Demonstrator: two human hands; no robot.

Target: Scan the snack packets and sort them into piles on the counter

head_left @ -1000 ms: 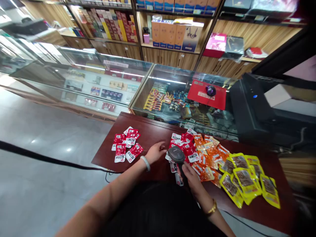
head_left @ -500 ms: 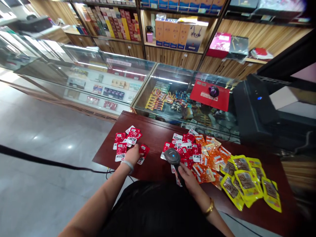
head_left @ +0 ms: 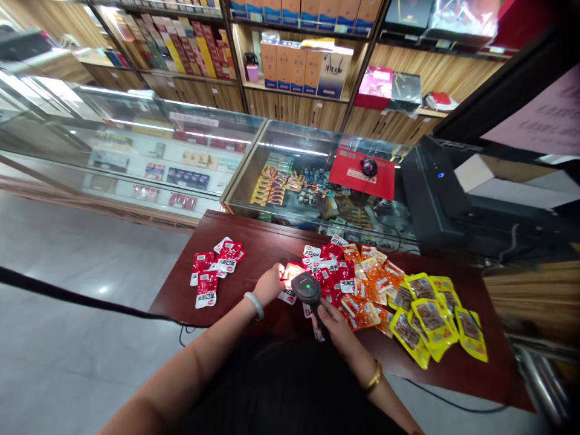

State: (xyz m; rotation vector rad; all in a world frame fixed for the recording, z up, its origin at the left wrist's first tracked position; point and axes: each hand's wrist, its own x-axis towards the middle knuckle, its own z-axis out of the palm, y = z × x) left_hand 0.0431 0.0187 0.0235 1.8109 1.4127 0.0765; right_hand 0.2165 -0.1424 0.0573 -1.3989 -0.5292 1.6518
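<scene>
In my right hand [head_left: 338,323] is a dark barcode scanner [head_left: 306,287], gripped by its handle, with a green light on top. Its bright glow falls on a small red snack packet [head_left: 293,272], which my left hand [head_left: 270,284] pinches by its left edge. My left fingertips are partly lost in the glare. To the right of the scanner lies a heap of red-and-white packets [head_left: 324,278]. A smaller group of the same packets [head_left: 207,283] rests on the left of the brown table [head_left: 254,241].
Orange packets [head_left: 371,284] and yellow packets [head_left: 432,320] lie to the right. Behind the table stands a glass display counter [head_left: 244,169] with a red mat [head_left: 362,173] on top. A dark machine [head_left: 430,187] stands at the right. A black cable [head_left: 90,299] crosses the left side.
My left hand has moved right with the red packet, from beside the left group to under the scanner. The scanner's light has turned from blue to green, and its beam is on. The view has shifted.
</scene>
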